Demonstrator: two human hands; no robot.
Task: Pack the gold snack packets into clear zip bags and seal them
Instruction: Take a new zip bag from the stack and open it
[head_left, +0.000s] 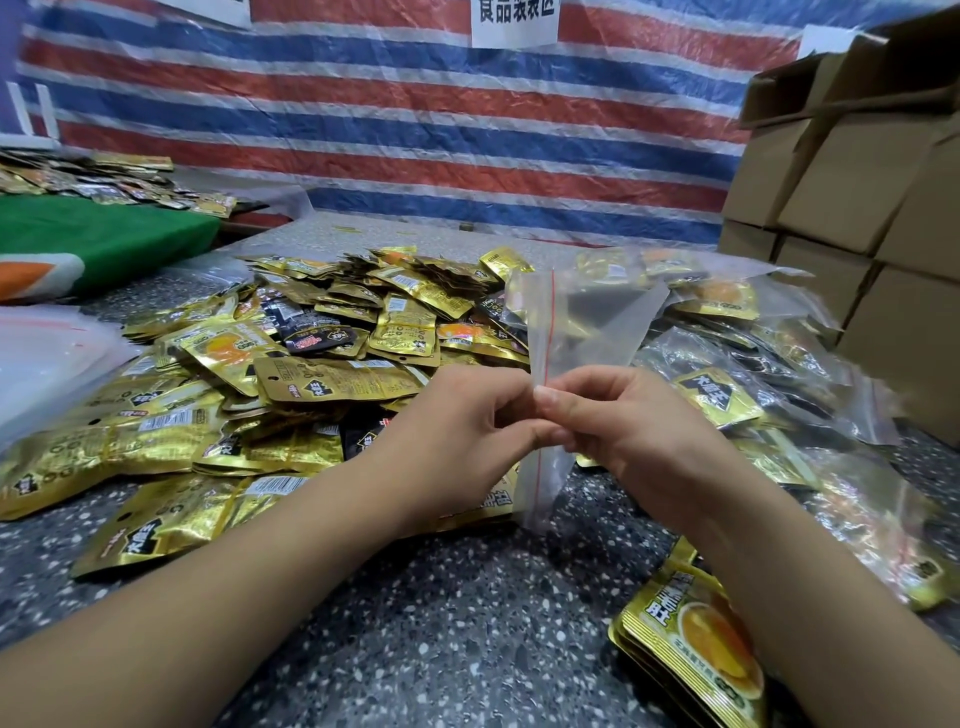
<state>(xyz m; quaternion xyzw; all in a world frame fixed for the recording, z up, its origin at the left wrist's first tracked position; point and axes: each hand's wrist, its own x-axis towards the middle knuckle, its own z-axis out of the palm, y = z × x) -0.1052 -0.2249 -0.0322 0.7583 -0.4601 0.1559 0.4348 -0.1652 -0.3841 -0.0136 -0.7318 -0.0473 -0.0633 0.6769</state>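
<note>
Hands: left hand (467, 415) and right hand (618, 415) both pinch thin clear zip bag (582, 312), red-striped, above crinkly gold foil packets (311, 374) on speckled table (467, 623).

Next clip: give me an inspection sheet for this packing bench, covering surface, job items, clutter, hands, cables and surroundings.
Surface: dark speckled stone-look tabletop, bare patch nearest the person.
Job's things: loose heap of gold foil snack packets; one empty clear plastic zip bag with a red seal line held upright above the table; small stack of gold packets at near right; pile of filled clear bags on the right.
Clutter: a few black packets mixed into the heap; stack of flat clear bags at left.
Hands: left hand and right hand both pinch the bag's mouth edge.
Cables: nothing seen.
Surroundings: red, white and blue striped tarpaulin behind; brown cardboard boxes stacked at right; green cloth at left.
</note>
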